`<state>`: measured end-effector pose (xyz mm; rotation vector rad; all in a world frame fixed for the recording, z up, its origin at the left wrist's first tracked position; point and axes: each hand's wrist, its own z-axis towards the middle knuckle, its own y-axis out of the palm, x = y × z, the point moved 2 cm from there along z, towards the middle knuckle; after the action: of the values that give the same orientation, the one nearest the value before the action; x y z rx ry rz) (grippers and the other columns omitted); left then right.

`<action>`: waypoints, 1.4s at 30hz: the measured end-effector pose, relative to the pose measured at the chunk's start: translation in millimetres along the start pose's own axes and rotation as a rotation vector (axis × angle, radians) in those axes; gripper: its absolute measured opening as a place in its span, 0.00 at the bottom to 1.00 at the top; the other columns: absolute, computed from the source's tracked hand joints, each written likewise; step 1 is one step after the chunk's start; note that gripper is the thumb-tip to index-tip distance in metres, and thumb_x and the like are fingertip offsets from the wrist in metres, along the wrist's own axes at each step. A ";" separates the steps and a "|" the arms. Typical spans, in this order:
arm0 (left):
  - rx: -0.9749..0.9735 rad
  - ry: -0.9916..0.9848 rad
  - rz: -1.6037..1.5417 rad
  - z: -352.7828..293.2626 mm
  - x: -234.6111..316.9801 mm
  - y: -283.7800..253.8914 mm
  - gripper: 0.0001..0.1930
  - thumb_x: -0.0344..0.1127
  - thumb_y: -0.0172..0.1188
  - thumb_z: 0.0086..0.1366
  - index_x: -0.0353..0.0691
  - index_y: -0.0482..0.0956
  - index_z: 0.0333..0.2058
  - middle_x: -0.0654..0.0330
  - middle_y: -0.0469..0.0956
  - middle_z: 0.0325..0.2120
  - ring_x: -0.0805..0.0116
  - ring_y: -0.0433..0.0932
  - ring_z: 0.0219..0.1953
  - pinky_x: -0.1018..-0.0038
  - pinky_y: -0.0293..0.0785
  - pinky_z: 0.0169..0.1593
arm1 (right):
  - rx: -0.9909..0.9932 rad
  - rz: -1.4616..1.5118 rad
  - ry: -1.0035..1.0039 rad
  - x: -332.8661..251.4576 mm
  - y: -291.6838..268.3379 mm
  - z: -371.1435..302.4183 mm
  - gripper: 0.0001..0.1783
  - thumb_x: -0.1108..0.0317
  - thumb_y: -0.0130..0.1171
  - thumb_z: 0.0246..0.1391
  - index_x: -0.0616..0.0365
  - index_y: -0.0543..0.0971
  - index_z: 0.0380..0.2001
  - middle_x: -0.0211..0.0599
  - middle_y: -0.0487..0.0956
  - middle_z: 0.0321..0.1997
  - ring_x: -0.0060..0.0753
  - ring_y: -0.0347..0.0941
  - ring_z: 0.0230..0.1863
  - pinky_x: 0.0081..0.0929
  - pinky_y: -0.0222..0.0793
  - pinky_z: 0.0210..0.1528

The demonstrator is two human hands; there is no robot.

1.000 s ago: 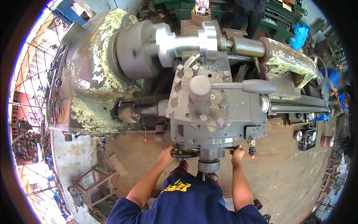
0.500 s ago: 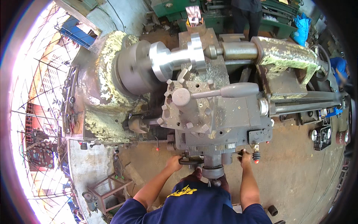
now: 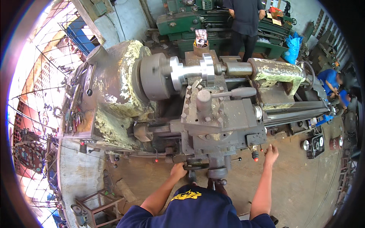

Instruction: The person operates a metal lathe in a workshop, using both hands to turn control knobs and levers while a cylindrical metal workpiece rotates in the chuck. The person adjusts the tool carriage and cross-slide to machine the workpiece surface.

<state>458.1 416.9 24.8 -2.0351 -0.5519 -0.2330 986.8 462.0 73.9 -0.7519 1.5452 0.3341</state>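
Observation:
I stand at a large worn lathe (image 3: 114,95). My left hand (image 3: 178,171) grips the handwheel (image 3: 195,166) on the front of the carriage (image 3: 224,129). My right hand (image 3: 271,152) hangs open in the air, just right of a red-tipped lever (image 3: 254,154) under the carriage, touching nothing. A shiny flanged metal workpiece (image 3: 192,70) is held in the grey chuck (image 3: 154,76) and meets the tailstock (image 3: 277,76). A tool post with a long handle (image 3: 228,93) stands on the carriage.
Tools lie on the headstock's left shelf (image 3: 74,110). A person in dark clothes (image 3: 245,22) stands at a green lathe behind. Another person in blue (image 3: 330,81) crouches at the right. A metal stand (image 3: 93,205) and gauges (image 3: 315,142) sit on the floor.
My right hand has come off the carriage lever and moved right, fingers spread. My left hand stays on the handwheel. The view has shifted slightly.

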 end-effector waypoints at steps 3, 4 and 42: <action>-0.029 -0.066 -0.018 -2.5 -0.1 -0.8 0.21 0.36 0.63 0.53 0.49 0.83 0.48 0.46 0.81 0.45 0.47 0.80 0.49 0.57 0.76 0.54 | -0.128 0.002 -0.121 -42.5 23.1 -17.8 0.08 0.70 0.57 0.64 0.63 0.79 0.40 0.28 0.71 0.22 0.18 0.66 0.20 0.20 0.62 0.20; -0.051 0.001 -0.019 -0.9 0.2 -2.7 0.22 0.36 0.63 0.53 0.51 0.83 0.49 0.48 0.81 0.47 0.49 0.79 0.51 0.58 0.76 0.55 | -0.204 -0.012 -0.120 -49.7 29.4 -23.7 0.08 0.70 0.57 0.63 0.63 0.79 0.42 0.27 0.72 0.22 0.18 0.67 0.20 0.20 0.63 0.21; -0.595 0.190 -0.380 20.8 3.0 -32.7 0.31 0.65 0.66 0.56 0.36 0.81 0.24 0.57 0.80 0.22 0.64 0.78 0.27 0.67 0.72 0.27 | 0.124 -0.656 -0.292 -77.2 69.5 -57.3 0.11 0.64 0.63 0.57 0.60 0.82 0.36 0.54 0.83 0.37 0.57 0.78 0.39 0.46 0.71 0.44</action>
<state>444.0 449.4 40.8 -2.4197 -0.8167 -0.8982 895.5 497.8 140.6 -1.0132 0.9674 -0.1364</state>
